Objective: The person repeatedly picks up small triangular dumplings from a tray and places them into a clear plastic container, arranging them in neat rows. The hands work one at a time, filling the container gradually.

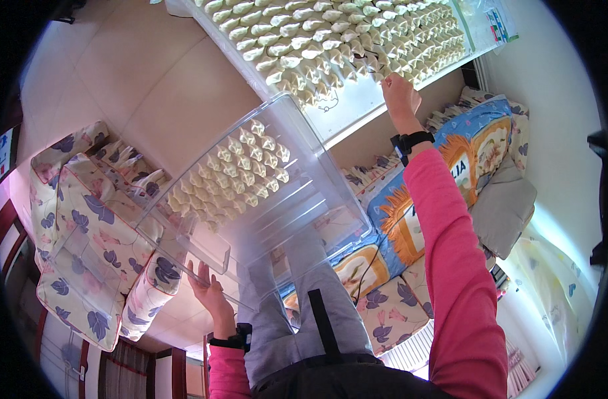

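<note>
A clear plastic tray point(304, 184) with raised walls spans the space before me, its far corner at the table's near edge. Rows of pale dumplings point(234, 172) stand in part of it. Under its near left edge, my left hand point(208, 292) is at the rim with fingers spread, seemingly supporting it. My right hand point(399, 95) reaches over the table, fingers pinched together at the edge of many rows of dumplings point(309, 30). Whether something is between those fingertips cannot be seen. Each wrist wears a black strap with a small device.
The white tabletop point(341, 109) carries the dumpling rows. A floral-covered armchair point(94, 224) stands at the left. On the right, a sofa bears a blue and orange cover point(408, 214) and a grey cushion point(506, 207). A dark cable lies across the sofa.
</note>
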The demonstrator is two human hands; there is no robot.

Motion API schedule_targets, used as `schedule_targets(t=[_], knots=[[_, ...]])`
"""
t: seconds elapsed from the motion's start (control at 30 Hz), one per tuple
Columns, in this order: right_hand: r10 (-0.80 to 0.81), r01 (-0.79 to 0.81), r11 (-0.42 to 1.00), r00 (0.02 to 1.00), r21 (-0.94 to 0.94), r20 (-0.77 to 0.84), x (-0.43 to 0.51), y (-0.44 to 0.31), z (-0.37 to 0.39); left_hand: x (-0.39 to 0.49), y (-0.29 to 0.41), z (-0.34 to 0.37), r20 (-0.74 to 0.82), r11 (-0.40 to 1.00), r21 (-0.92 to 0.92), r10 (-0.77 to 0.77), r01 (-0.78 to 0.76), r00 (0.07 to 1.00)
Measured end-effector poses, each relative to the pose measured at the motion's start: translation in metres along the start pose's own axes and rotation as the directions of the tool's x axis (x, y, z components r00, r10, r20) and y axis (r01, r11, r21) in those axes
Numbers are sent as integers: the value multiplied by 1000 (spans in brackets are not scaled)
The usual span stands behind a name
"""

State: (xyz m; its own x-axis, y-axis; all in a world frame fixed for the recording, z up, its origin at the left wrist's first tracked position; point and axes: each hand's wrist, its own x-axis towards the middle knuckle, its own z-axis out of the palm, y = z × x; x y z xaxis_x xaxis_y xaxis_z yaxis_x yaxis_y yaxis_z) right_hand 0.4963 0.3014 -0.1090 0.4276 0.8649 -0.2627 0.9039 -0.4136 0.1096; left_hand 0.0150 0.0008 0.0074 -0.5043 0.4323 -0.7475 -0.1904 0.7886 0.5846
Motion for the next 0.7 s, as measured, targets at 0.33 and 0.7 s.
schedule_targets(t=[0.33, 0.7], knots=[[-68, 120, 876, 989, 468, -128, -122, -22, -103, 1, -1, -3, -49, 999, -38, -32, 30, 998], [-117, 56, 930, 982, 362, 146, -246, -122, 14, 3, 5, 1, -37, 997, -66, -45, 43, 998]])
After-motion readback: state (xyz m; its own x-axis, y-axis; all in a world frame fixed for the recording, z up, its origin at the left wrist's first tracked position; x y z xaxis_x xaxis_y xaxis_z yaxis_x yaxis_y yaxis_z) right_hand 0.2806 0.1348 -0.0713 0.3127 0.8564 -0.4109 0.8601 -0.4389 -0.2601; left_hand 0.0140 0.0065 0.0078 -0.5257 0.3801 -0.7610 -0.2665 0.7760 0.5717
